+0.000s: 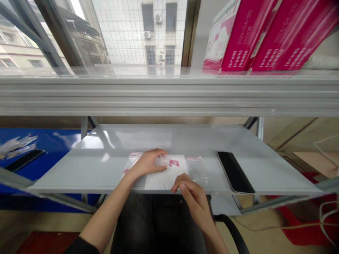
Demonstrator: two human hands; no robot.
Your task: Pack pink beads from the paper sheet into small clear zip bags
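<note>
My left hand is curved, its thumb and fingertips at either end of the red-edged mouth of a small clear zip bag. That bag lies over a white sheet of paper. Just right of its mouth is a loose cluster of small pink-red pieces; they are too small to name. At the sheet's lower right edge is my right hand, with fingers curled and thumb against them. Whatever it may pinch is hidden.
A clear zip bag lies right of the paper, another bag with pink bits partly behind my left hand. A dark tablet-like device rests on the grey table. Pink boxes stand on the shelf above.
</note>
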